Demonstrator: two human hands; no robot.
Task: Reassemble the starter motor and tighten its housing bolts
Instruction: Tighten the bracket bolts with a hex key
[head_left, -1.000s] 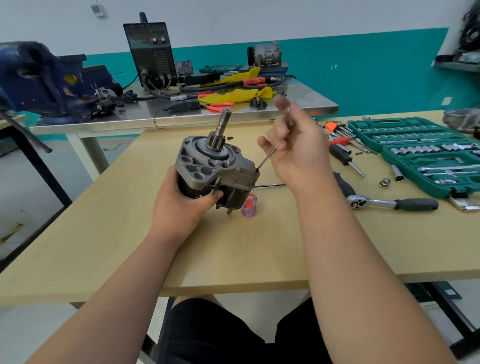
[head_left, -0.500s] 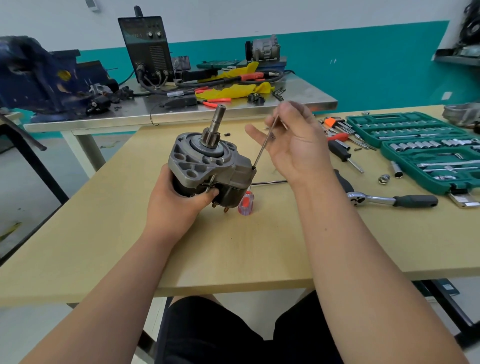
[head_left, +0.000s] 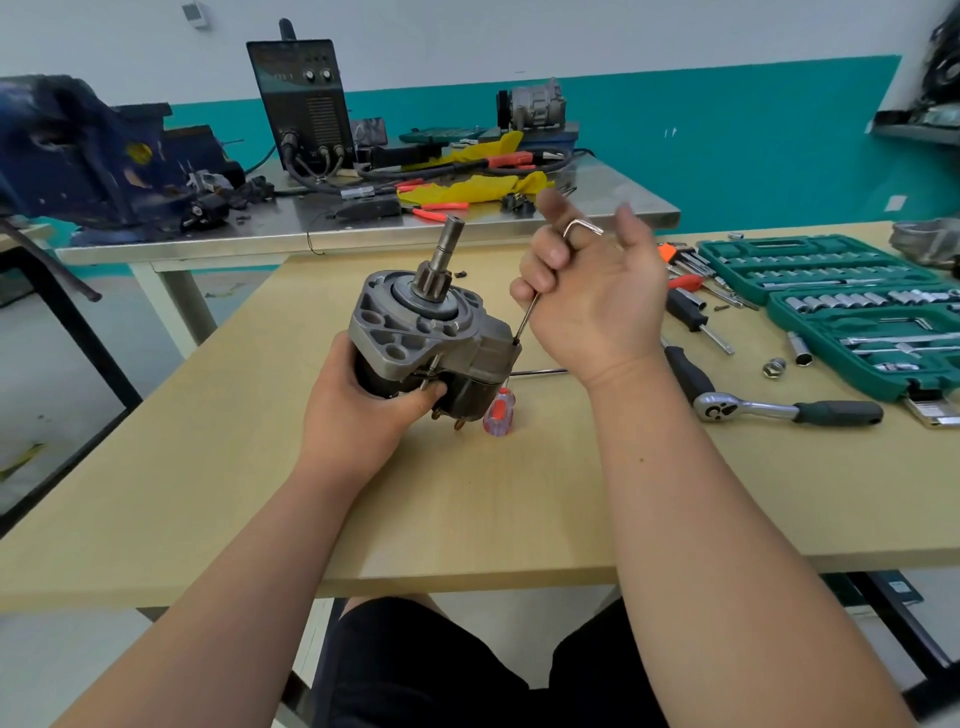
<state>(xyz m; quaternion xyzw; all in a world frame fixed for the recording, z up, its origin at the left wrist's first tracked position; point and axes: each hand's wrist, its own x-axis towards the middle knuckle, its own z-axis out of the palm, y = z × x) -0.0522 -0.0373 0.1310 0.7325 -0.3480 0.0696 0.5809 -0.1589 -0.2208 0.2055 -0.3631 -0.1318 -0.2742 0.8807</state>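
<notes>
The grey starter motor stands above the wooden table with its pinion shaft pointing up. My left hand grips its dark body from below and behind. My right hand holds a thin metal hex key between its fingers. The key's long leg runs down to a bolt on the motor's right housing edge, and its bent short end sticks out above the fingers. A small screwdriver with a clear red handle lies on the table just behind the motor.
A ratchet wrench and a dark-handled tool lie right of my right hand. Open green socket cases fill the far right, with loose sockets and screwdrivers nearby. Behind stands a steel bench with a blue vise and a welder.
My right hand has turned the hex key, so its bent end now shows above the fingers and the palm faces me more. The motor stays in my left hand.
</notes>
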